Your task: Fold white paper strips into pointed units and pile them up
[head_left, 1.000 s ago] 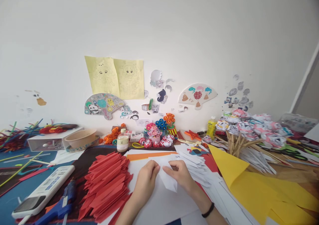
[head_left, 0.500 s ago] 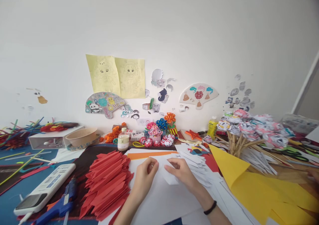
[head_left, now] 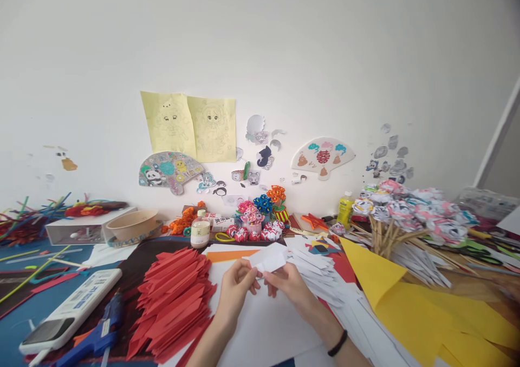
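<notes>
A small folded piece of white paper (head_left: 268,257) is pinched between both hands, above white sheets (head_left: 264,329) lying in front of me. My left hand (head_left: 239,283) grips its near left edge with thumb and fingers. On the right edge, my right hand (head_left: 290,286) is closed on it, its wrist in a black band. To the left of my hands lies a heap of folded red paper strips (head_left: 173,302). Folded white paper pieces (head_left: 314,272) are piled just right of my right hand.
At the left are a blue glue gun (head_left: 99,337) and a white power strip (head_left: 73,310). Yellow paper (head_left: 422,307) spreads at the right, below paper flowers on sticks (head_left: 406,210). A small bottle (head_left: 200,230) and pipe-cleaner flowers (head_left: 264,204) stand along the wall.
The white paper was mostly in my right hand, hanging low, with the left hand apart. Now it is raised and turned, and both hands have come together on it.
</notes>
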The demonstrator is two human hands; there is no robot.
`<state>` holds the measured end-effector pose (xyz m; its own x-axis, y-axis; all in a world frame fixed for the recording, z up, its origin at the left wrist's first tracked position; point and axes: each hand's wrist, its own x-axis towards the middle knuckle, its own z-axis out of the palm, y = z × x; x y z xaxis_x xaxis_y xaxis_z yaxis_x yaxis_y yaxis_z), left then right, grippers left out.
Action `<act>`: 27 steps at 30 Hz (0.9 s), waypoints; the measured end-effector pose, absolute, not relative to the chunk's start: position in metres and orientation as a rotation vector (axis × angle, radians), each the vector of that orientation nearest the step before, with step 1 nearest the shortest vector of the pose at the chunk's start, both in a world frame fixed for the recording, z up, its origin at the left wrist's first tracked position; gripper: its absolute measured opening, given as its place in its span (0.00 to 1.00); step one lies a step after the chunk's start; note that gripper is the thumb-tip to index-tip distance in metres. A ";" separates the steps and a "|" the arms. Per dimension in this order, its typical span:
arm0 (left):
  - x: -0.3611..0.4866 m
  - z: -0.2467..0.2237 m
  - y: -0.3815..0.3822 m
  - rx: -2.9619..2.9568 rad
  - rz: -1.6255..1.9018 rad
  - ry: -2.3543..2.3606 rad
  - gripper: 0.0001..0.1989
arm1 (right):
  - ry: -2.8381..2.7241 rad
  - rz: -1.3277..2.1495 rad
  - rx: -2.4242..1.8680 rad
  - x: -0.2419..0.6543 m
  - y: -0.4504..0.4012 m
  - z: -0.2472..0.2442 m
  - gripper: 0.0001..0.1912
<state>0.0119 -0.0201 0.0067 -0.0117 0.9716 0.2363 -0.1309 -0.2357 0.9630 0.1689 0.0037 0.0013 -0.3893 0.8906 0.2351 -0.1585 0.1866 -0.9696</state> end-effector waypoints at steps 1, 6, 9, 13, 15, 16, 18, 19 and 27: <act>0.014 0.005 -0.020 1.309 1.424 0.993 0.16 | -1.495 1.354 -0.728 0.170 0.004 0.002 0.18; 0.023 -0.001 -0.021 1.432 1.311 1.051 0.15 | -1.480 1.278 -0.686 0.174 0.005 0.007 0.17; 0.024 -0.002 -0.023 1.515 1.242 1.128 0.15 | -1.521 1.295 -0.702 0.174 0.006 0.004 0.19; 0.018 0.003 -0.029 1.881 1.260 1.378 0.08 | -1.536 1.245 -0.759 0.176 0.010 0.001 0.22; 0.013 0.006 -0.032 2.151 1.304 1.485 0.14 | -1.524 1.249 -0.791 0.179 0.012 0.001 0.22; 0.011 0.007 -0.033 2.305 1.295 1.518 0.17 | -1.524 1.261 -0.802 0.181 0.013 0.002 0.22; 0.007 0.010 -0.034 2.652 1.180 1.512 0.16 | -1.541 1.284 -0.813 0.184 0.014 0.003 0.21; 0.005 0.010 -0.034 2.812 1.102 1.479 0.14 | -1.553 1.289 -0.819 0.184 0.014 0.003 0.21; -0.002 0.011 -0.031 3.002 1.065 1.302 0.16 | -1.601 1.270 -0.884 0.185 0.017 -0.001 0.22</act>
